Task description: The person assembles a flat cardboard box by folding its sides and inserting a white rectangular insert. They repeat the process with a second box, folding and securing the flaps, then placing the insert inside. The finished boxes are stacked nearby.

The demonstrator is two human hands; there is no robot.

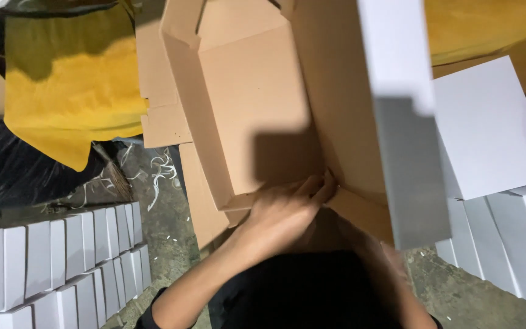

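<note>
A large brown cardboard box (257,103) stands open in front of me, its inside panels plain and its outer wall white and grey on the right (403,122). My left hand (287,210) presses its fingers on the folded flaps at the box's near corner. My right hand is hidden behind the box's near flap; only its forearm (391,274) shows below the box's edge.
Rows of small white boxes (62,256) stand stacked at lower left. More white boxes (494,183) are piled on the right. A yellow cloth (68,91) and black plastic sheet (13,164) lie at upper left. Loose white scraps litter the grey floor (165,213).
</note>
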